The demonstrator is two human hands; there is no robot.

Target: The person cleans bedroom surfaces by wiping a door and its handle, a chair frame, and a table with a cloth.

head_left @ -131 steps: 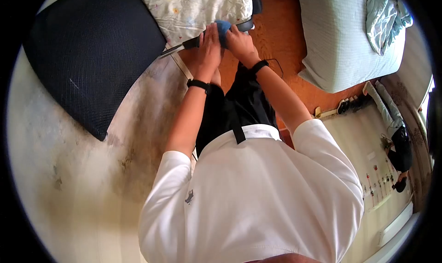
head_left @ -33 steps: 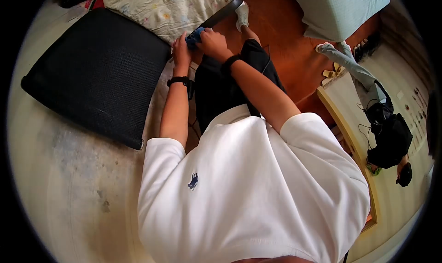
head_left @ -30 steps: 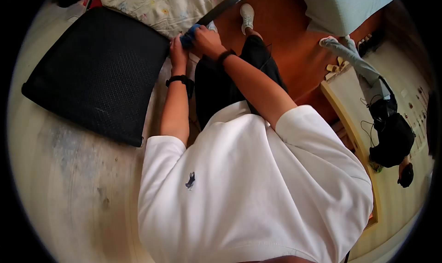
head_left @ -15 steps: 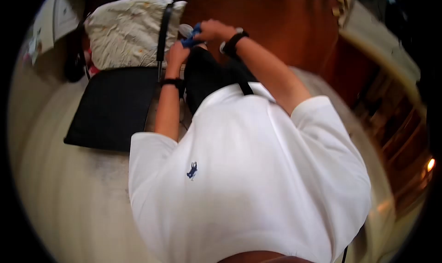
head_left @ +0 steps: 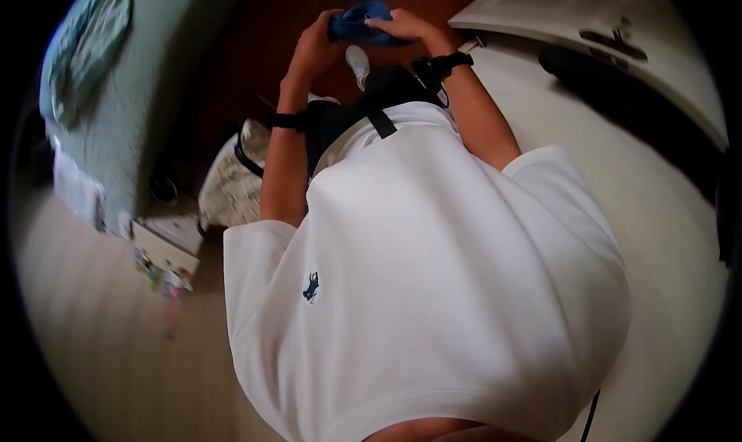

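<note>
A crumpled blue cloth [head_left: 360, 26] is held in front of me at the top of the head view, above the reddish-brown floor. My left hand [head_left: 315, 46] is closed on its left end, and my right hand [head_left: 408, 26] grips the right side with the thumb lying over the fabric. The cloth stretches between both hands. Its exact kind cannot be made out. Fingers underneath it are hidden. Both wrists wear dark bands. A white shoe [head_left: 358, 65] shows on the floor below the cloth.
Along the left is a bed [head_left: 166, 71] with a pale green cover and a bunched cloth [head_left: 93, 51] on it. A chair with a cream patterned cushion [head_left: 236, 180] stands near my left arm. At right are a white door [head_left: 556, 13] with a handle and a long dark object [head_left: 626, 109].
My body has turned, bringing the bed and the door into view and the chair closer to my left arm. Both hands moved up and apart, with the blue cloth spread wider between them.
</note>
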